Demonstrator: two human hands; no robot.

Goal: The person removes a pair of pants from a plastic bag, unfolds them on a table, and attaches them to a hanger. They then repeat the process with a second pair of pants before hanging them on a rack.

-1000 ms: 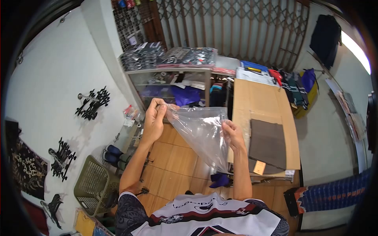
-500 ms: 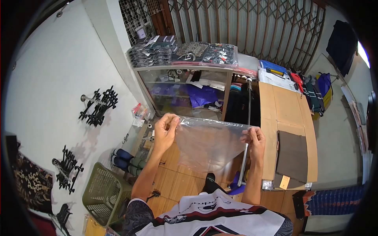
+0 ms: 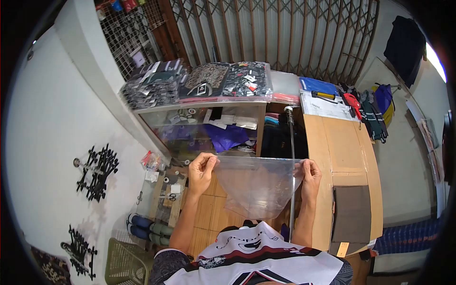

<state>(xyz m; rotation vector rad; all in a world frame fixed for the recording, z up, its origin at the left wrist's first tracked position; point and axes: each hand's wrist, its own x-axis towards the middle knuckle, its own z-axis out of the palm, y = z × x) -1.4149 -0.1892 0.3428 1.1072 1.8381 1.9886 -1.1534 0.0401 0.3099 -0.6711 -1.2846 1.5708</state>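
Note:
A clear plastic bag (image 3: 256, 185) hangs stretched in front of me, see-through, with nothing visible inside. My left hand (image 3: 201, 172) pinches its upper left corner between thumb and fingers. Its upper right corner is in the closed fingers of my right hand (image 3: 309, 173). The bag's lower part sags toward my shirt. To the right of my right hand, a folded dark brown garment (image 3: 350, 213) with a yellow tag (image 3: 342, 249) lies on the cardboard-covered table (image 3: 337, 142).
A glass cabinet (image 3: 161, 124) stands ahead, topped with packed garments (image 3: 249, 78). A metal pole (image 3: 291, 137) runs beside the table. Hangers (image 3: 96, 173) hang on the left wall above a green basket (image 3: 124, 261). A red tool (image 3: 352, 103) lies at the table's far end.
My view has turned up and to the right, so the cabinet and garments sit further left. The bag is still held at both corners, its top edge now straighter and more level.

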